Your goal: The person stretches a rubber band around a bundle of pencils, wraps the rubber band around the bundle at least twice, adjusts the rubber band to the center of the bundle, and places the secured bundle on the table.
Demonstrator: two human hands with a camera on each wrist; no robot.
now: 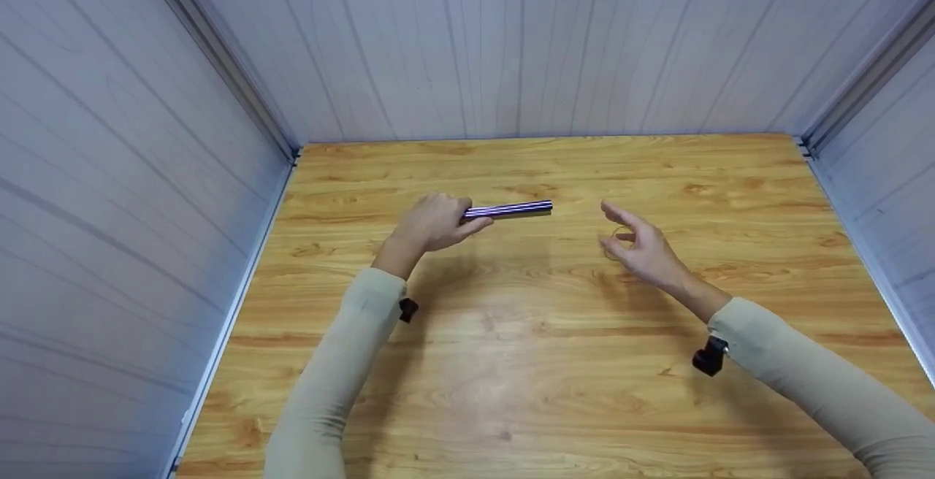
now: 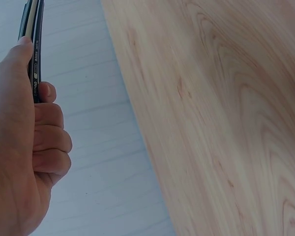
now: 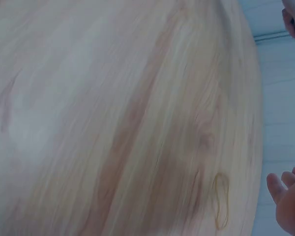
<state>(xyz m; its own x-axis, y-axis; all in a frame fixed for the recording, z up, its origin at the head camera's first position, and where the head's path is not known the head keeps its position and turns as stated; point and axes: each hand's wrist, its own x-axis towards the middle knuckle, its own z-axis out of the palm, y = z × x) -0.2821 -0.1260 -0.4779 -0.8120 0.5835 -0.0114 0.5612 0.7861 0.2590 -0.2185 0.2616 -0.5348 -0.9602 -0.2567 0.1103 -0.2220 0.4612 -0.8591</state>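
Note:
My left hand grips a small bundle of slim dark pencils, which show purple with pale stripes in the head view and point to the right. In the left wrist view the fingers curl round the pencils and the thumb lies along them; small pale lettering runs down one. My right hand is to the right of the pencils' free end, its fingers spread and holding nothing. A thin yellow rubber band lies as a narrow loop on the table, apart from the right fingertips in the right wrist view.
The wood-grain table is enclosed by pale panelled walls at the back and both sides. Small black devices are fixed at the left cuff and the right cuff.

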